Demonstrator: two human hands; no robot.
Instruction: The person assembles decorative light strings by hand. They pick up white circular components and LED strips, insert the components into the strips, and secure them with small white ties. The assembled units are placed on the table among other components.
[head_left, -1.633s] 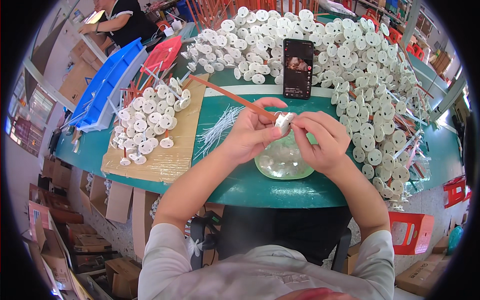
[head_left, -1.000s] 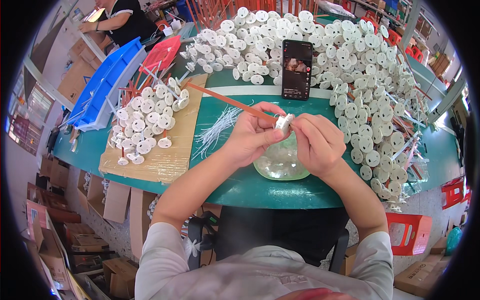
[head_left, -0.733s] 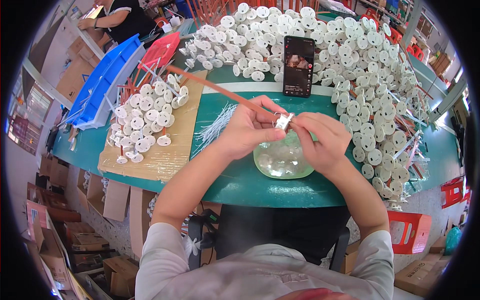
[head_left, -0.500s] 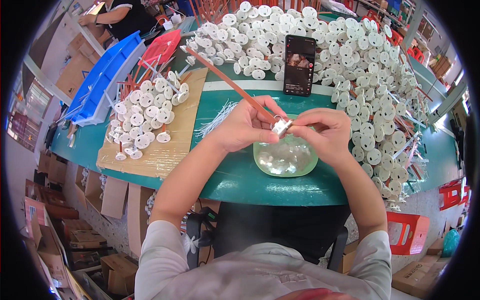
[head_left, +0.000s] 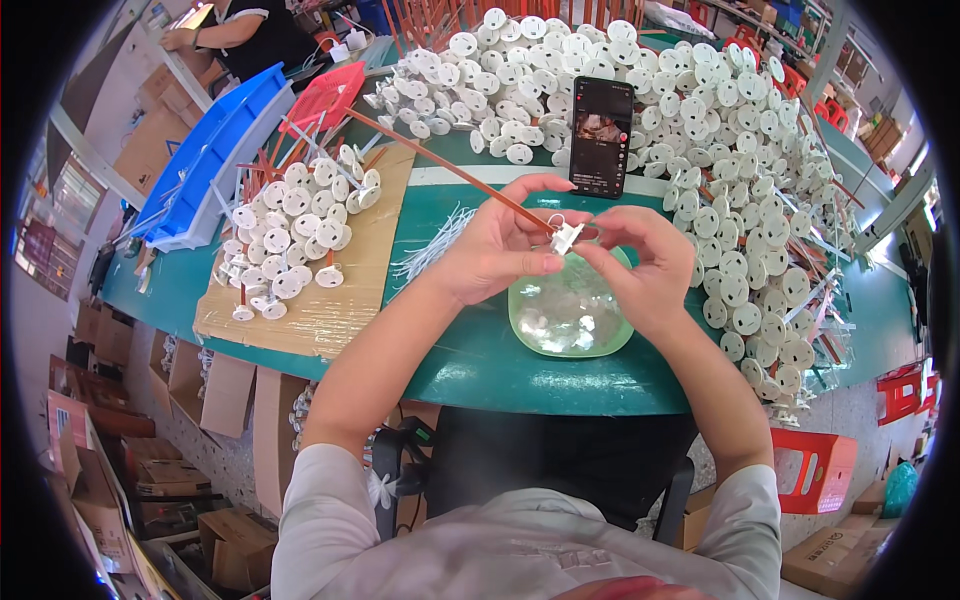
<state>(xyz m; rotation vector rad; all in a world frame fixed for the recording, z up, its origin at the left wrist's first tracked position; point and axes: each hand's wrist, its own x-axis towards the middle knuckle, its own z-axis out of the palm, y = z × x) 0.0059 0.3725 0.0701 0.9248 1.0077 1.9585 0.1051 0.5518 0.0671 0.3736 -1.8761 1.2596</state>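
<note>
Green and crowded, the table point(head_left: 470, 350) carries white disc parts nearly everywhere: a great heap point(head_left: 720, 160) banks up across the back and down the right side, and a smaller batch point(head_left: 290, 225) stands on a cardboard sheet point(head_left: 340, 300) to the left. Front and centre, the person's left hand point(head_left: 495, 250) is closed around the near end of a long thin reddish rod point(head_left: 450, 170) that slants away toward the red tray point(head_left: 325, 95), while the right hand point(head_left: 640, 265) pinches a small white plastic fitting point(head_left: 565, 236) at the rod's tip, thumb and fingers tight on it. Both hands hover just above a clear bowl point(head_left: 570, 315) holding small pale pieces. A dark phone point(head_left: 601, 135) leans against the heap just beyond, and a bundle of white ties point(head_left: 435, 245) lies beside the left wrist. The risk looks plain enough: the fitting is tiny and held only at the fingertips, so a slip would likely drop it into the bowl or let it skip off the table edge. The rod's far end reaches over the finished discs, and a twist of the wrist could sweep a few over. A push off-axis could also bend the thin rod or seat the fitting crooked. At the far left corner another person's arm point(head_left: 215, 30) works near a blue bin point(head_left: 215, 150), well apart.
</note>
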